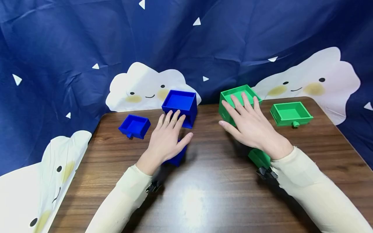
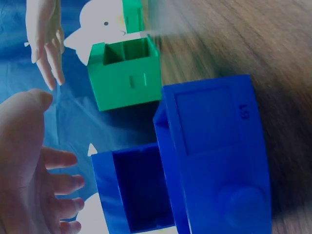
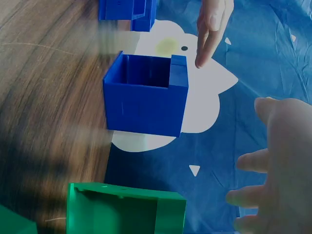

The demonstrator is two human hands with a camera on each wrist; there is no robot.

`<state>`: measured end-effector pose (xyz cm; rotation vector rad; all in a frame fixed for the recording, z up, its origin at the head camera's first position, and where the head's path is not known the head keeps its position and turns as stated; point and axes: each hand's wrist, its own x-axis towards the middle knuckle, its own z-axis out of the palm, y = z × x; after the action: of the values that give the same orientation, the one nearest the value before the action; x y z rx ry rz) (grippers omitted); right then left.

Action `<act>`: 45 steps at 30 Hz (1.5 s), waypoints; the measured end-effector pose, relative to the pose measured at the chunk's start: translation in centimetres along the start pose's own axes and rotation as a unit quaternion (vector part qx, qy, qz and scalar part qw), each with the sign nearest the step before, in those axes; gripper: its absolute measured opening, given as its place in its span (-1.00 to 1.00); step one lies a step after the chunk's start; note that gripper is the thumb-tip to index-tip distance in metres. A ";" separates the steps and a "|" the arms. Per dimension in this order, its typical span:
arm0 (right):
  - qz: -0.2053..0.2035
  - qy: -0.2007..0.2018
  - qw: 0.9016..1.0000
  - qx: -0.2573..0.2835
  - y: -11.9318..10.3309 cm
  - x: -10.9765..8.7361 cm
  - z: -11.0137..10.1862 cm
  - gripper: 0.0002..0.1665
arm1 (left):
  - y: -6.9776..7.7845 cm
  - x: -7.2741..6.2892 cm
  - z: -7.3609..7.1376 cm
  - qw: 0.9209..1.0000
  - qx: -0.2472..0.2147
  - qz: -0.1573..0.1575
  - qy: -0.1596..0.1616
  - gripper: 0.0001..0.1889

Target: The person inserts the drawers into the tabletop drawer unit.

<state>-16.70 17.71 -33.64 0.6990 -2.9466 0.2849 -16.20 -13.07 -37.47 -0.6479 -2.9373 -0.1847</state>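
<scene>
My left hand (image 1: 166, 142) hovers palm down, fingers extended, in front of the blue drawer cabinet (image 1: 182, 102), which has an open front. Under that hand is a partly hidden blue drawer (image 1: 178, 158); the left wrist view shows its front with a round knob (image 2: 241, 207). Spread fingers of my right hand (image 1: 252, 126) overlap the green drawer cabinet (image 1: 225, 113) in the head view. Below the right wrist lies another green piece (image 1: 258, 157), mostly covered. Neither hand holds anything; the wrist views show a gap between fingers and boxes.
A small blue drawer (image 1: 134, 126) sits at the left of the wooden table (image 1: 221, 194), and a green drawer (image 1: 291, 113) at the right, both with knobs facing me. Behind the table hangs a dark blue cloth (image 1: 175, 38) with white clouds and triangles.
</scene>
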 end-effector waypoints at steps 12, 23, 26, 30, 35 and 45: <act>0.002 0.003 0.997 0.083 -0.2 0.9 -0.3 -0.15 | -1.2 -1.7 -0.4 0.999 -0.016 0.025 0.037 -0.26; -0.003 0.046 0.988 0.145 -0.2 2.4 0.2 -0.27 | -2.3 -3.2 -0.6 0.995 -0.041 0.027 0.085 -0.35; -0.008 0.058 0.987 0.149 -0.5 2.8 0.3 -0.30 | -2.6 -3.6 -0.7 0.994 -0.051 0.025 0.093 -0.39; -0.011 0.067 0.985 0.159 -0.9 3.3 0.3 -0.35 | -3.0 -4.1 -0.9 0.993 -0.070 0.012 0.089 -0.43; -0.009 0.076 0.983 0.166 -1.1 3.8 0.7 -0.40 | -3.6 -4.7 -1.1 0.992 -0.092 -0.009 0.084 -0.47; -0.009 0.085 0.977 0.193 -1.6 5.1 1.5 -0.42 | -4.8 -6.3 -1.0 0.987 -0.140 -0.046 0.063 -0.57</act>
<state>-20.60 13.76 -34.19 0.6983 -2.7439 0.8850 -12.50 -20.13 -37.87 -0.5122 -2.8438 -0.6319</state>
